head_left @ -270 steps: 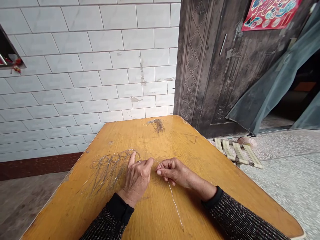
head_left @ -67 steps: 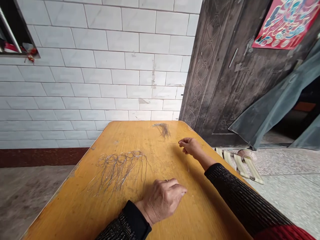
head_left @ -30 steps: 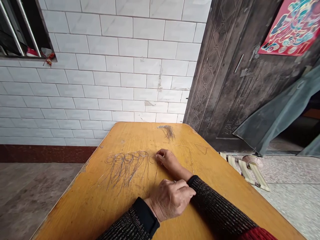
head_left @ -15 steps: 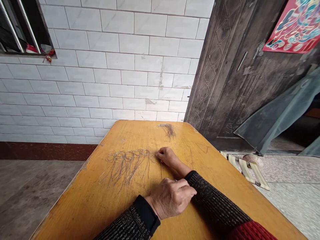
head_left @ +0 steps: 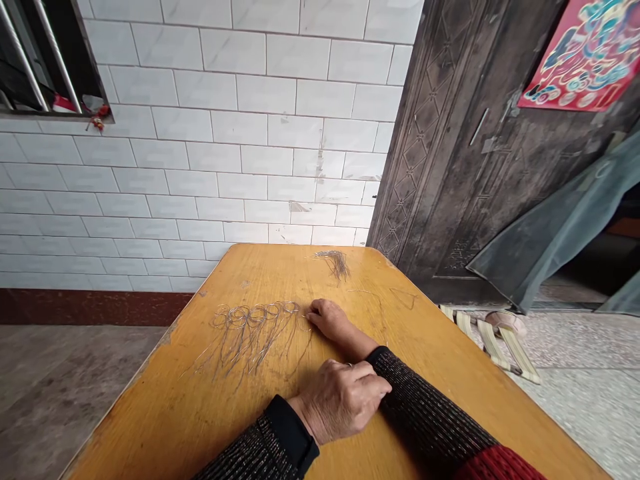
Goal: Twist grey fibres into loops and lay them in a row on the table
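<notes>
1. Table (head_left: 273, 275) under both hands.
2. Looped wires (head_left: 245, 319) at its 10 o'clock.
3. Left hand (head_left: 345, 400) at 6 o'clock, loosely fisted.
4. Right hand (head_left: 329, 320) at the wires' 3 o'clock, fingers bent; cannot tell if gripping.
5. Wire bundle (head_left: 338, 261), 12 o'clock.

Thin silvery wire loops (head_left: 249, 316) lie overlapping in 1 row on the table (head_left: 200, 413), tails splayed.

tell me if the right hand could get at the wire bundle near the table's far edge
Probably yes: the wire bundle lies beyond the right hand with only tabletop seen between them, and the left hand sits off that path.
</notes>
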A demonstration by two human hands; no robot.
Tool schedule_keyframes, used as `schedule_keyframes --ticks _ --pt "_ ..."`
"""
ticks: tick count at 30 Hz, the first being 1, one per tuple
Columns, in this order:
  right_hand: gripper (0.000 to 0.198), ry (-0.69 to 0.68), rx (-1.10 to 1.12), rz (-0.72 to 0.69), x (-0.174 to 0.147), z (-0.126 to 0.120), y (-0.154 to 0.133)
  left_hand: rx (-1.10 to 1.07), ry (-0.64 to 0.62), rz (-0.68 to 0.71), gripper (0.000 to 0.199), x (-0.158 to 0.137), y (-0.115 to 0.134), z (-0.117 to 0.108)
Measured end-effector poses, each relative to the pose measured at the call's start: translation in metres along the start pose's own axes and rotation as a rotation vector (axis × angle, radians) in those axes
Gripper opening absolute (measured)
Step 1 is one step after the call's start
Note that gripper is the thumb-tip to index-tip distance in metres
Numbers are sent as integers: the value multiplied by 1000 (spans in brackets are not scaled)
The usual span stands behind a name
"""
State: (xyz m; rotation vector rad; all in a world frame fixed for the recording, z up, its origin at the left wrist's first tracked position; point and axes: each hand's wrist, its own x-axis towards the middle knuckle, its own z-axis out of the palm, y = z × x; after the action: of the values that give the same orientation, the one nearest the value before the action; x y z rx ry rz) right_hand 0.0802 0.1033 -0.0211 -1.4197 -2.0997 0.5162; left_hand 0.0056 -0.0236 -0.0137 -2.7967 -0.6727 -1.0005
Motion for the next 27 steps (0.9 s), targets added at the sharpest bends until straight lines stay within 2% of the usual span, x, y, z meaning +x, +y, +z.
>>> schedule_keyframes --ticks 5,15,18,23,27 --pt "13 -71 116 -33 -3 -8 1 11 -11 -3 15 0 0 0" --pt "10 -81 193 -34 -6 -11 0 9 -24 -3 16 0 0 0" --pt "14 -40 175 -13 -6 -10 1 17 -31 -8 15 0 0 0" --pt "18 127 55 23 0 -6 0 22 -37 12 15 0 0 -1" --pt "20 112 -34 56 6 4 -6 7 -38 24 15 1 0 -2"
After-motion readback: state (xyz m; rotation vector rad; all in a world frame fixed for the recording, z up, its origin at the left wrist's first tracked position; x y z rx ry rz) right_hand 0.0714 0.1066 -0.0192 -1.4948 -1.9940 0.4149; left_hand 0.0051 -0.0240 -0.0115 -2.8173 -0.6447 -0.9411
